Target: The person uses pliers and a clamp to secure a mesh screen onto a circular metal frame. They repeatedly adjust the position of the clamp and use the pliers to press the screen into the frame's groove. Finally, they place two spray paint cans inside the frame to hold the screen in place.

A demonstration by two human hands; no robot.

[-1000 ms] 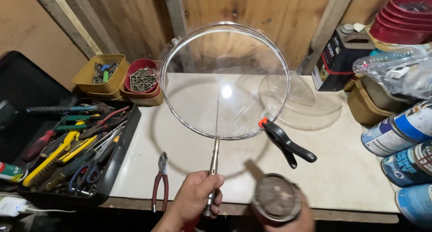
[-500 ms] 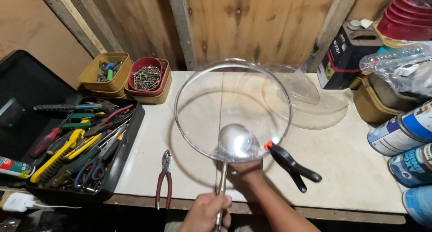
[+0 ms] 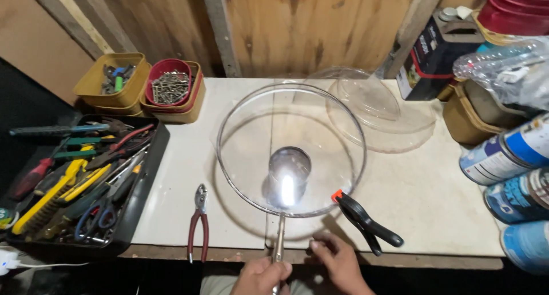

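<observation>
My left hand (image 3: pixel 260 276) grips the metal handle (image 3: pixel 279 238) of a large round screen (image 3: pixel 297 120) with a wire rim, held flat just over the white bench (image 3: pixel 440 198). In the middle of the screen shows a shiny round metal lid (image 3: pixel 289 172); I cannot tell whether it lies on or under the screen. A black spring clamp with an orange tip (image 3: pixel 366 223) is clipped to the rim at the right. My right hand (image 3: pixel 340 263) rests at the bench's front edge beside the handle, fingers loosely curled and holding nothing.
Red-handled pliers (image 3: pixel 200 220) lie left of the handle. A black tray of hand tools (image 3: pixel 143 209) sits at the left. Tubs of screws (image 3: pixel 171 86) stand at the back. Clear plastic lids (image 3: pixel 394 120) lie behind the screen, with spray cans (image 3: pixel 503 152) and a dark tin (image 3: pixel 432 55) at the right.
The screen has been lowered from upright to flat over the bench. The round metal lid left my right hand and now shows at the screen's middle; that hand drew back to the bench edge.
</observation>
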